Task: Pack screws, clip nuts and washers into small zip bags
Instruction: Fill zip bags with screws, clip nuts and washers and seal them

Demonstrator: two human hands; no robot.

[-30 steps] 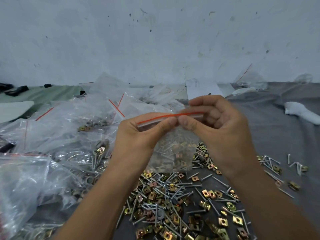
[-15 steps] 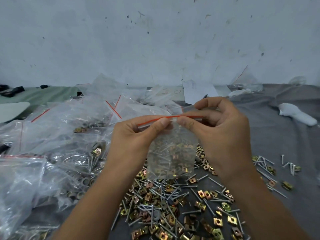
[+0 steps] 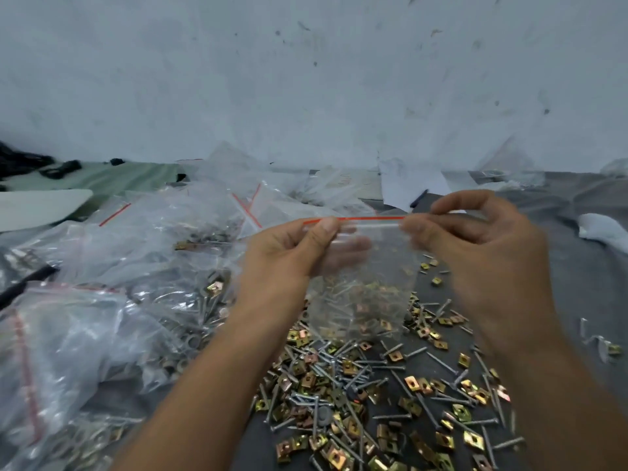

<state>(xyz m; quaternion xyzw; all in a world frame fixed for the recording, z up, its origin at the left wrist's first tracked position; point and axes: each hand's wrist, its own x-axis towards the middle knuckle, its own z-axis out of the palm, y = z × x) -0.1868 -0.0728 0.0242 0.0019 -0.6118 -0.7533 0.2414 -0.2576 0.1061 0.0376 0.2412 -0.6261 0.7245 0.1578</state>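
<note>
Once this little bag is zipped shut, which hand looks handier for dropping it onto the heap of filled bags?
Probably the left hand: it pinches the small zip bag at its left end, nearest the filled bags. The right hand is farther from them.

A clear zip bag point(image 3: 365, 283) with an orange-red seal stripe hangs over silver screws point(image 3: 353, 372) and brassy gold clip nuts point(image 3: 413, 383) on grey cloth point(image 3: 577, 266).

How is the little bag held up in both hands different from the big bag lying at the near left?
The small zip bag hangs upright in the air, pinched at its red-striped top by the left hand and right hand; the big bag lies slumped on the table. The small bag looks far smaller. Its stripe runs level; the big bag's runs roughly up and down. Both are clear plastic.
</note>
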